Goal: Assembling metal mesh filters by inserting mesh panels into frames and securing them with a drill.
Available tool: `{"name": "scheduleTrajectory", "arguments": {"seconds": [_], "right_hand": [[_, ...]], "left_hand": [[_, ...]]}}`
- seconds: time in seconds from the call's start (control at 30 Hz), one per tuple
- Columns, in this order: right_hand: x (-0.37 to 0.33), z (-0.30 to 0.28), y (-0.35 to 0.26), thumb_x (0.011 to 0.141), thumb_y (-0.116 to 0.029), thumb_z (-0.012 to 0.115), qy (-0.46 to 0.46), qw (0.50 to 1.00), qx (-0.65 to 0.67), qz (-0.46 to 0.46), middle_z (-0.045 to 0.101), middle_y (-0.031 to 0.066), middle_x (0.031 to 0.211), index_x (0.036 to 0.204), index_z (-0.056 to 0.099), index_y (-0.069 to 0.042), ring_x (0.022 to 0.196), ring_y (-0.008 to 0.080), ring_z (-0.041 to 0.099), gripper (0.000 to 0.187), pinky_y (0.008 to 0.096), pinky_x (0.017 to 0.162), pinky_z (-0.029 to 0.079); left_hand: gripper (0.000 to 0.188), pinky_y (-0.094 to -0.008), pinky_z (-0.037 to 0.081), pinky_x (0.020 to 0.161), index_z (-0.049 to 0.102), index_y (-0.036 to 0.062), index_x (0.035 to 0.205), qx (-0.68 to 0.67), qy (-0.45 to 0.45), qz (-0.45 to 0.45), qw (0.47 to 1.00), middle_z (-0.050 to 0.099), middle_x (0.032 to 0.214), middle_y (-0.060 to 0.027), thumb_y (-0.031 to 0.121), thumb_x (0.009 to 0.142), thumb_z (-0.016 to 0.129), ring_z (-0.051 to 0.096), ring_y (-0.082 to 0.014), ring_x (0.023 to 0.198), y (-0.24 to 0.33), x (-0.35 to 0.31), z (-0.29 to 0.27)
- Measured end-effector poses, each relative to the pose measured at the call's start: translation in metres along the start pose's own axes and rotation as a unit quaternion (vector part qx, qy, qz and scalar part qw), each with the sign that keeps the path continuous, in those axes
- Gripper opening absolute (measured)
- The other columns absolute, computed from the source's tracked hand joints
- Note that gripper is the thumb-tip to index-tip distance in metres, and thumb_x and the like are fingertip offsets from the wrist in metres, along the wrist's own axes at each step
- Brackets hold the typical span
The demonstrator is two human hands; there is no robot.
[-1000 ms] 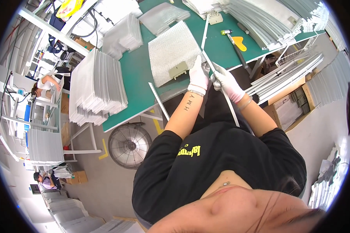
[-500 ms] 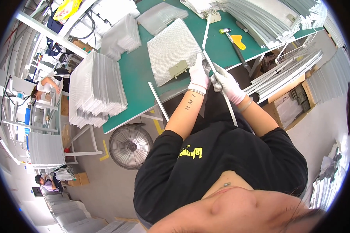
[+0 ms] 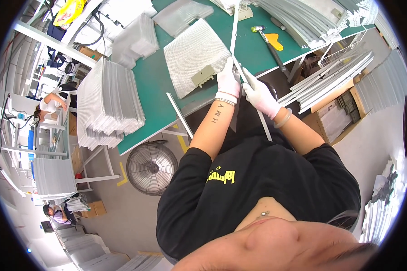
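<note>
White strip [image 3: 265, 127]: at mesh panel's [image 3: 194, 52] right corner; long axis slants thence toward wearer's torso [image 3: 257, 169], past worktop [image 3: 153, 92] edge. Right hand [image 3: 260, 94]: grip closed on strip. Left hand [image 3: 228, 81]: nearer panel, fingers curled at corner, exact hold hidden. Beige fitting [image 3: 204, 76] against panel. Hammer [image 3: 274, 54] farther right.

Head-worn fisheye, left unit of a side-by-side pair, aimed steeply down past the wearer's black shirt [image 3: 267, 176], which fills the lower middle close below. Left hand [image 3: 228, 82] and right hand [image 3: 261, 95] sit farther off in the upper middle, green desk [image 3: 151, 97] beyond them. Field very wide, straight edges bending toward a dark round rim; takes in round fan [image 3: 152, 168] left of centre and floor [image 3: 117, 217] below.
</note>
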State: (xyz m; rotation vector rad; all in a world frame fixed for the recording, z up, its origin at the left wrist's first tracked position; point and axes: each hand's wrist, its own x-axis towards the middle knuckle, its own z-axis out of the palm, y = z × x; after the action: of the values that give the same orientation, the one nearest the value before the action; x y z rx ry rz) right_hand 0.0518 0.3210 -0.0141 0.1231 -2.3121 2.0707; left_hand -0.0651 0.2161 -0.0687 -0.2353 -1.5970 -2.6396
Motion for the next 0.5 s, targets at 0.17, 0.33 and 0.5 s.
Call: {"name": "scheduleTrajectory", "arguments": {"seconds": [0.17,0.33,0.5], "right_hand": [[0.007,-0.011,-0.014,0.101,-0.007,0.044,-0.038,0.989,0.126,0.067,0.051,0.0005,0.08,0.156,0.03,-0.01,0.058,0.0046,0.038,0.057,0.0185,0.051,0.034],[0.042,-0.02,-0.025,0.103,-0.014,0.044,-0.103,0.992,0.037,0.063,0.055,0.0008,0.077,0.154,0.033,-0.008,0.054,0.005,0.042,0.053,0.0201,0.049,0.038],[0.134,-0.019,0.005,0.099,-0.031,0.058,-0.064,0.987,-0.137,-0.051,0.062,0.0017,0.085,0.133,0.057,0.003,0.069,0.0089,0.056,0.048,0.0254,0.062,0.049]], "left_hand": [[0.022,-0.0362,0.049,0.093,0.062,0.0037,0.116,-0.262,0.055,-0.173,0.948,0.065,0.107,-0.0115,0.02,0.101,0.057,0.061,-0.025,0.101,0.026,-0.005,0.016],[0.026,-0.0368,0.048,0.094,0.06,0.0068,0.121,-0.294,0.026,-0.211,0.932,0.063,0.115,-0.009,0.024,0.103,0.055,0.058,-0.0237,0.109,0.039,-0.009,0.012],[0.029,-0.0339,0.048,0.095,0.059,0.0012,0.125,-0.276,-0.014,-0.17,0.946,0.063,0.119,-0.0087,0.02,0.103,0.051,0.06,-0.0222,0.11,0.044,-0.039,0.021]]}}
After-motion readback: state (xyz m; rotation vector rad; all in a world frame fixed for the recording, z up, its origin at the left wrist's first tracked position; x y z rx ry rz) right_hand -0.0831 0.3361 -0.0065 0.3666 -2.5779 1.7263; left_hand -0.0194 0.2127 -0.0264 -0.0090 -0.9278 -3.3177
